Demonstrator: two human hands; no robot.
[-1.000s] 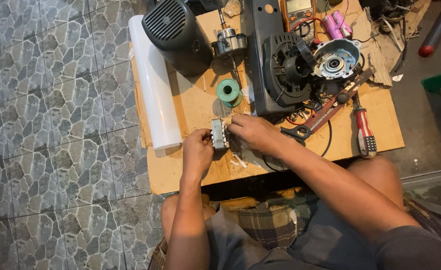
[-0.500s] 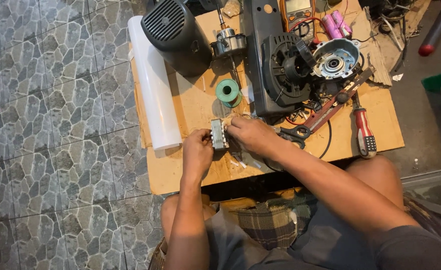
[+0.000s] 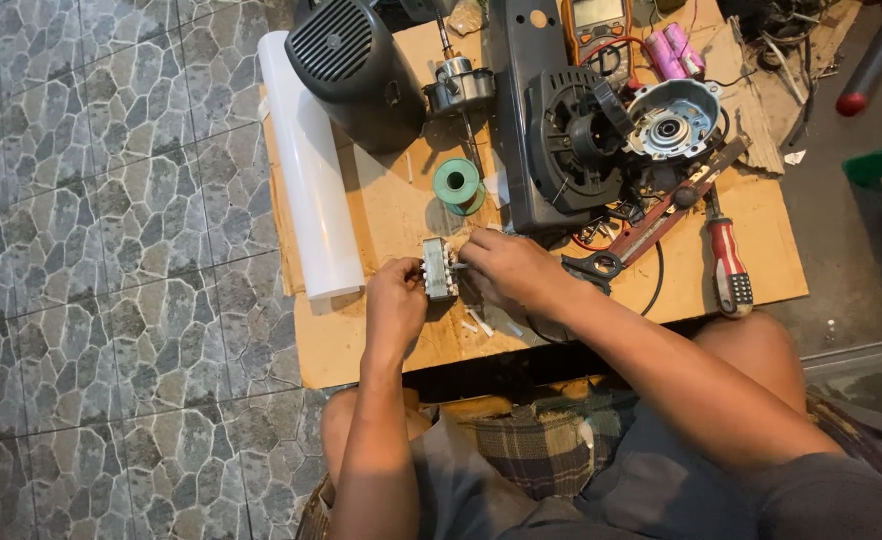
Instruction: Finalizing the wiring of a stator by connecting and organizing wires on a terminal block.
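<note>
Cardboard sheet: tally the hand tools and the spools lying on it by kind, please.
Red-handled screwdriver: 1
Long red-and-black wrench: 1
Green spool of wire: 1
Total: 3

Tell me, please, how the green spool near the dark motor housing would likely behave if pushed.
The green spool lies flat on the cardboard, so it would probably slide, not roll. Tipped on edge, its round flanges would likely roll. It looks small, probably light.

Both hands (image 3: 461, 280) meet, fingers pinching (seemingly).
</note>
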